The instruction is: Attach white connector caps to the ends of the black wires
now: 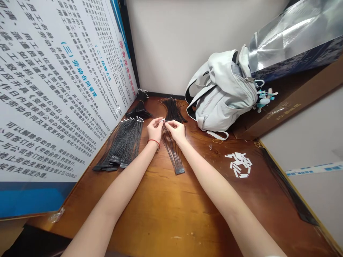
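Between my fingertips, a small white connector (162,120) meets the far ends of a black wire harness (171,151). My left hand (154,131) pinches the white connector. My right hand (177,131) is closed on the thin black wires close beside it. The harness fans toward me and ends in a black connector (179,171) lying on the table. To the left of my left hand lies a stack of similar harnesses (124,141), with white connectors at the far end and black ones at the near end. Exact finger contact is too small to make out.
Behind my hands lie a bundle of black wires (173,110) and another dark bundle (139,109). Loose white connectors (239,164) are scattered on the right. A pale backpack (222,91) leans by a cardboard box (268,121). A printed board (53,89) stands along the left.
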### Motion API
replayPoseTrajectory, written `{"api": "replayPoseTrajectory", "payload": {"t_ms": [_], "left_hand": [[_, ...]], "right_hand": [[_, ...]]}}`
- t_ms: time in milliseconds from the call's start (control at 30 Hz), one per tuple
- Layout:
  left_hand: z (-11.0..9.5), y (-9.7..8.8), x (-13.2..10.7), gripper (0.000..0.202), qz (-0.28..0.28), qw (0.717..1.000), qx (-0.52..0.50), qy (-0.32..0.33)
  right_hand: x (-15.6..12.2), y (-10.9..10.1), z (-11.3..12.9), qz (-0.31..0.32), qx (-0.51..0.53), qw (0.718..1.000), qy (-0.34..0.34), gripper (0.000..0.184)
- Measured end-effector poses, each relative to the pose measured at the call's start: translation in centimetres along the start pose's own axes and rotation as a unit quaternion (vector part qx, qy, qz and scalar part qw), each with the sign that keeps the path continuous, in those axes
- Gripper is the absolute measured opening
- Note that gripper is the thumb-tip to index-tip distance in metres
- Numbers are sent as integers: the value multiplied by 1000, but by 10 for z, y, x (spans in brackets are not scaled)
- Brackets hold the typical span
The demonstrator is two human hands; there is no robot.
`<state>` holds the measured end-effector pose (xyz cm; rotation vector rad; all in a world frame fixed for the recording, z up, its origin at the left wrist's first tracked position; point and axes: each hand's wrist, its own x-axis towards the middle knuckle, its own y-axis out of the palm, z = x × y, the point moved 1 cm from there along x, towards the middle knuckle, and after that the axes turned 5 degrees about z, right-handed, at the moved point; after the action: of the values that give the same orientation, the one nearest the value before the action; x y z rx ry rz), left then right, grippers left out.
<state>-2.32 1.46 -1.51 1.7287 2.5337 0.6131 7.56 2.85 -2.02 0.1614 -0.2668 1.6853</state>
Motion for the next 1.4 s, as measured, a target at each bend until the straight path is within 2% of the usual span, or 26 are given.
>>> {"api": "replayPoseTrajectory", "payload": {"t_ms": [733, 1267, 1400], "left_hand": [[4, -2, 0, 17, 45, 999, 1, -13], [0, 1, -2, 12, 61, 998, 30, -9], [1, 1, -2, 12, 57, 998, 36, -1]], "right_hand": [[-3, 0, 9, -44, -67, 997, 3, 15], [-4, -1, 7, -37, -51, 998, 7, 14], [-6, 0, 14, -31, -72, 997, 5, 15]]}}
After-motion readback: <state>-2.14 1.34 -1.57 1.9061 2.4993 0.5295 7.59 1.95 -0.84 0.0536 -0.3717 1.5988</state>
